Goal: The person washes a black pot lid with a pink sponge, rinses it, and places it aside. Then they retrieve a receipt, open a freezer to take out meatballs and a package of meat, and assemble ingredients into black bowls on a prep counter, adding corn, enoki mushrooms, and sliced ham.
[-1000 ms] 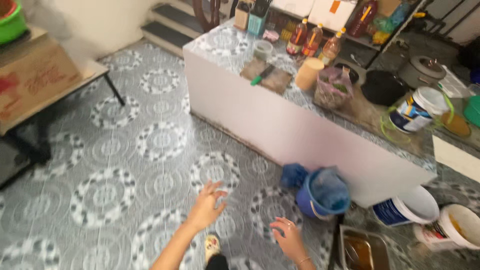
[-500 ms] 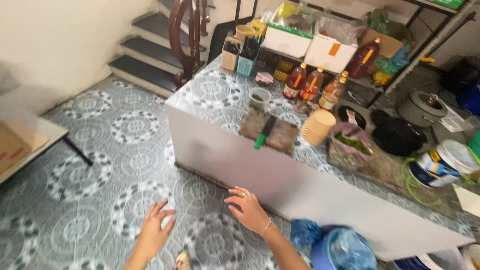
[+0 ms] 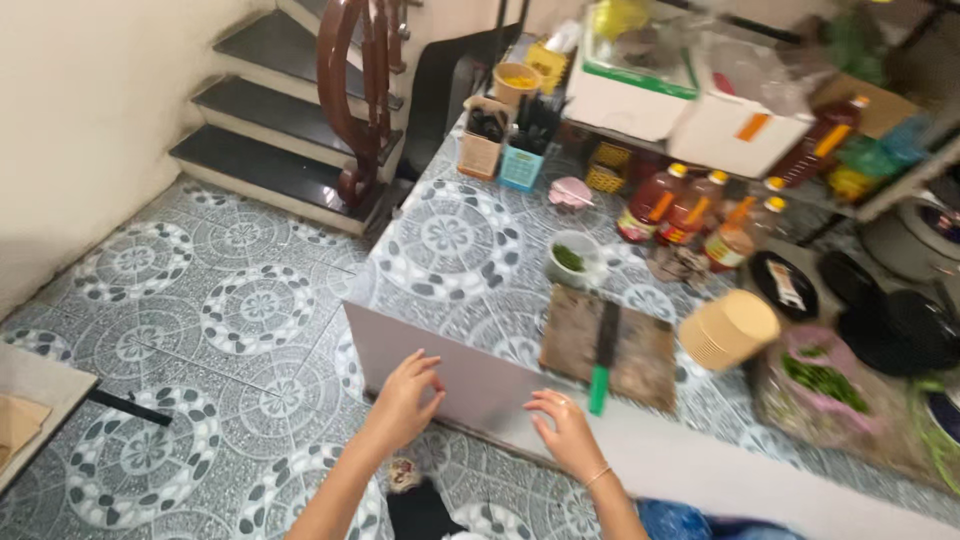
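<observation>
My left hand [image 3: 405, 398] and my right hand [image 3: 566, 432] are both spread with fingers apart, resting against the pale front face of a low tiled counter [image 3: 470, 385]. Neither hand holds anything. Just beyond my right hand, on the counter top, lies a dark wooden cutting board [image 3: 575, 345] with a green-handled knife [image 3: 601, 360] across it. A small bowl of green herbs [image 3: 571, 262] stands behind the board. A stack of tan paper cups [image 3: 728, 328] lies to the right of the board.
Three sauce bottles [image 3: 690, 208], utensil boxes [image 3: 505, 145], white foam boxes [image 3: 690, 100], a bag of greens [image 3: 822, 385] and dark pans [image 3: 895, 320] crowd the counter's back and right. Dark stairs [image 3: 270, 130] rise at upper left. A low table corner [image 3: 30, 410] is at left.
The view has moved up and closer to the counter. Both hands rose from above the patterned floor and now rest on the counter's front face.
</observation>
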Motion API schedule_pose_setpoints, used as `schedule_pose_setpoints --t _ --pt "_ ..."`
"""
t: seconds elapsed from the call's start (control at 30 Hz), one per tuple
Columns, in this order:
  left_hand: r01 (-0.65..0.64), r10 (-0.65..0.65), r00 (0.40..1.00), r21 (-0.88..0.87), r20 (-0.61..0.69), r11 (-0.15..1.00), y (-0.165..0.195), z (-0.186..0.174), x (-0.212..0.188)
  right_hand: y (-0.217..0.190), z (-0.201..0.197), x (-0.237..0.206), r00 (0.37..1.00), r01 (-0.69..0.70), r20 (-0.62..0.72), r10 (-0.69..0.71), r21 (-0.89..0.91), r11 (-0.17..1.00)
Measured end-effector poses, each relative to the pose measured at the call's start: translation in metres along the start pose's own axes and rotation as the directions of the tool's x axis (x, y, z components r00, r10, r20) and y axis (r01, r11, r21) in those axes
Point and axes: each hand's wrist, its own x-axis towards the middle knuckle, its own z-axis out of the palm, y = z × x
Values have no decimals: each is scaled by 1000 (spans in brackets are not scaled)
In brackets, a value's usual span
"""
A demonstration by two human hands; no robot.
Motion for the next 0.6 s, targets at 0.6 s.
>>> schedule_pose_setpoints --t 0.6 --pt "500 -506 856 -80 -104 862 -251 -131 8 -136 171 299 902 197 393 -177 -9 980"
